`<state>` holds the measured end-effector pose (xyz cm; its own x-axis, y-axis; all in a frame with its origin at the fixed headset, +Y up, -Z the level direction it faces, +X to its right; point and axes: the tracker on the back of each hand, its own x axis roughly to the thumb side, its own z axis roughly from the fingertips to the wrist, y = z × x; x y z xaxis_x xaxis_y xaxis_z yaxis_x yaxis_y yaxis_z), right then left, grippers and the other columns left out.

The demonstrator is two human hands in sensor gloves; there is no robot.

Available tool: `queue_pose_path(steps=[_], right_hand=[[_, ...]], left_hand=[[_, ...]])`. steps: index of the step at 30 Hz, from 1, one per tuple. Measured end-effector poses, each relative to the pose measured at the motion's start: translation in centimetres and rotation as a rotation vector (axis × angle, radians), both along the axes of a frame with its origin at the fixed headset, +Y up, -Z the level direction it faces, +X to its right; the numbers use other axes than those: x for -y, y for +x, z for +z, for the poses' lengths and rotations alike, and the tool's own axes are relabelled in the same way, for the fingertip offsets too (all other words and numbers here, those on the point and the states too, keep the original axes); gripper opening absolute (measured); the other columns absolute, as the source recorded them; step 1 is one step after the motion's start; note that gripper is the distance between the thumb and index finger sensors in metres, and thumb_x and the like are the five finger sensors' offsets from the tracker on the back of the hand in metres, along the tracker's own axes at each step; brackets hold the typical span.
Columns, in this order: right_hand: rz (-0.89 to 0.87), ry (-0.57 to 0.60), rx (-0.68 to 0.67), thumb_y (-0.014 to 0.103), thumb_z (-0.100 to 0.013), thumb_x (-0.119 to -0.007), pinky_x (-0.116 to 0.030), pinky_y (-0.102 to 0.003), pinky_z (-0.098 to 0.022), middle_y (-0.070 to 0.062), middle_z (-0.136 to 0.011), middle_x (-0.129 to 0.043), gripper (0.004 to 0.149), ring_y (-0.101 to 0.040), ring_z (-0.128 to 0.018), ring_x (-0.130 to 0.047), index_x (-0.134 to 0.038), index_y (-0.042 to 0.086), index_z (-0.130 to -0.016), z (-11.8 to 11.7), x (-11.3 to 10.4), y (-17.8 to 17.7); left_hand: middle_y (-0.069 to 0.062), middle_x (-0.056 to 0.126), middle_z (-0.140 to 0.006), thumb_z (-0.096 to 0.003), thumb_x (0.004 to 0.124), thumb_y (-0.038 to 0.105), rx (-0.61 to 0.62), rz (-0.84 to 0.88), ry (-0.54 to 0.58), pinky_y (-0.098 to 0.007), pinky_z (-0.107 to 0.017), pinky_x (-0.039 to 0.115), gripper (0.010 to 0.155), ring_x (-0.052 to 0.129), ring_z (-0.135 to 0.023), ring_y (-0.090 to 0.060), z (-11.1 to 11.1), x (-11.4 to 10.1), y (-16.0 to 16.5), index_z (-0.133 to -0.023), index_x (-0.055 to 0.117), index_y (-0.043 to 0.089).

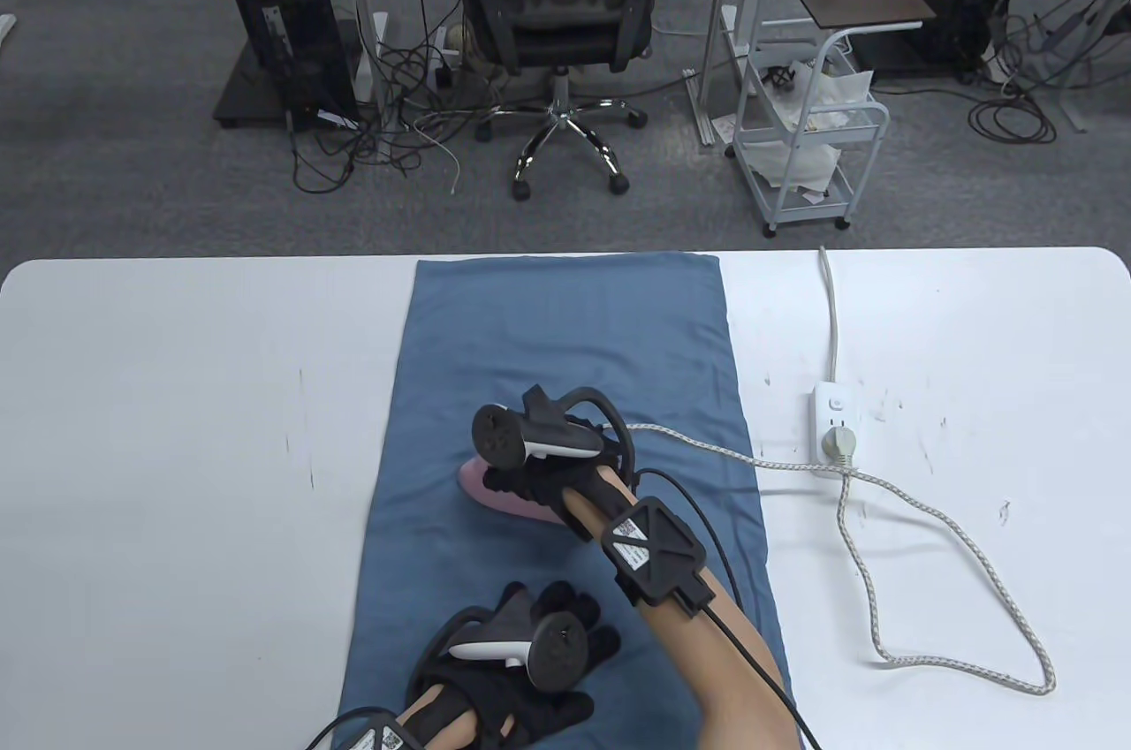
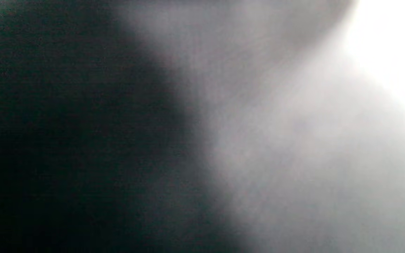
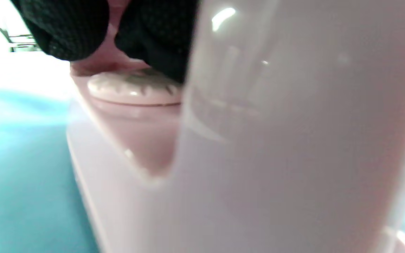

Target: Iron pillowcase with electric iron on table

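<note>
A blue pillowcase lies flat down the middle of the white table. A pink electric iron sits on it at the centre. My right hand grips the iron's handle; in the right wrist view the gloved fingers wrap the handle above the pink body and its dial, with the blue cloth beneath. My left hand rests flat, fingers spread, on the pillowcase's near end. The left wrist view is a dark blur.
The iron's braided cord loops over the table's right side to a white power strip, whose cable runs off the far edge. An office chair and a white cart stand beyond the table.
</note>
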<state>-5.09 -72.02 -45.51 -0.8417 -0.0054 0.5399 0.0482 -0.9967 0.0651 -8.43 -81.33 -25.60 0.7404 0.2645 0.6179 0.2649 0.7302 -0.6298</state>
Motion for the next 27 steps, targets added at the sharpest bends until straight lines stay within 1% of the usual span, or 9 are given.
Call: queue_pose_path(steps=[2,4,6,8,12,16,19,25,27], right_hand=[[-0.032,-0.039,0.021,0.052,-0.042,-0.079,-0.091,-0.038,-0.038,0.004,-0.052,-0.093,0.064,-0.01,-0.03,-0.096,-0.069,0.014,-0.093,-0.7,0.0,0.2],[-0.053,-0.051,-0.007,0.05,-0.043,-0.08,-0.091,-0.038,-0.038,0.003,-0.052,-0.093,0.063,-0.011,-0.03,-0.096,-0.07,0.013,-0.093,-0.3,-0.2,0.2],[-0.071,-0.033,-0.071,0.051,-0.043,-0.079,-0.092,-0.036,-0.038,0.005,-0.053,-0.093,0.063,-0.009,-0.03,-0.097,-0.069,0.015,-0.093,0.9,-0.6,0.2],[-0.114,-0.064,-0.159,0.051,-0.043,-0.079,-0.091,-0.038,-0.038,0.004,-0.053,-0.093,0.063,-0.01,-0.03,-0.097,-0.069,0.014,-0.093,2.5,-0.8,0.0],[-0.048,-0.065,-0.329,0.051,-0.042,-0.079,-0.091,-0.038,-0.039,0.004,-0.054,-0.093,0.063,-0.01,-0.031,-0.097,-0.069,0.015,-0.093,6.1,-0.9,-1.2],[-0.004,-0.078,-0.388,0.051,-0.042,-0.08,-0.091,-0.038,-0.04,0.004,-0.054,-0.093,0.063,-0.011,-0.032,-0.097,-0.069,0.015,-0.093,7.2,-0.1,-2.7],[0.001,-0.024,-0.337,0.051,-0.042,-0.079,-0.091,-0.038,-0.039,0.005,-0.053,-0.093,0.063,-0.01,-0.031,-0.097,-0.069,0.015,-0.093,6.0,0.0,-3.7],[0.008,-0.005,-0.033,0.052,-0.043,-0.077,-0.091,-0.038,-0.039,0.005,-0.053,-0.092,0.064,-0.01,-0.031,-0.096,-0.067,0.015,-0.095,0.6,0.0,-4.6],[0.0,-0.017,0.022,0.052,-0.043,-0.077,-0.091,-0.038,-0.039,0.004,-0.053,-0.092,0.064,-0.01,-0.031,-0.096,-0.068,0.015,-0.094,-0.2,0.0,-4.2]], left_hand=[[0.007,-0.033,-0.1,-0.0486,0.037,0.064,0.0,-0.001,0.001,-0.064,-0.064,-0.015,0.074,-0.033,-0.094,-0.026,0.0,0.0,0.0,-0.097,-0.015,0.046],[0.007,-0.033,-0.1,-0.0486,0.038,0.064,0.0,0.0,0.0,-0.064,-0.064,-0.015,0.074,-0.033,-0.094,-0.026,0.0,0.0,0.0,-0.097,-0.015,0.046],[0.007,-0.033,-0.1,-0.0486,0.037,0.064,0.0,-0.001,0.001,-0.064,-0.064,-0.015,0.074,-0.033,-0.094,-0.026,0.0,0.0,0.0,-0.097,-0.015,0.046],[0.007,-0.033,-0.1,-0.0485,0.037,0.064,0.0,-0.001,0.001,-0.064,-0.064,-0.015,0.074,-0.033,-0.094,-0.026,0.0,0.0,0.0,-0.097,-0.015,0.046],[0.007,-0.033,-0.1,-0.0486,0.037,0.064,0.0,-0.001,0.001,-0.064,-0.064,-0.016,0.074,-0.034,-0.094,-0.026,0.0,0.0,0.0,-0.097,-0.016,0.046],[0.006,-0.033,-0.1,-0.0486,0.037,0.064,0.0,-0.002,0.002,-0.064,-0.064,-0.015,0.074,-0.034,-0.094,-0.027,0.0,0.0,0.0,-0.097,-0.015,0.046],[0.007,-0.034,-0.1,-0.0485,0.037,0.064,0.001,-0.003,0.0,-0.064,-0.064,-0.015,0.074,-0.034,-0.094,-0.026,0.0,0.1,0.0,-0.097,-0.016,0.046],[0.007,-0.033,-0.1,-0.0485,0.037,0.064,0.001,-0.001,0.0,-0.064,-0.064,-0.015,0.074,-0.033,-0.094,-0.026,0.0,0.1,0.0,-0.097,-0.016,0.046],[0.007,-0.033,-0.1,-0.0484,0.037,0.064,0.001,-0.002,0.001,-0.064,-0.064,-0.015,0.074,-0.033,-0.094,-0.026,0.0,0.1,0.0,-0.097,-0.016,0.046]])
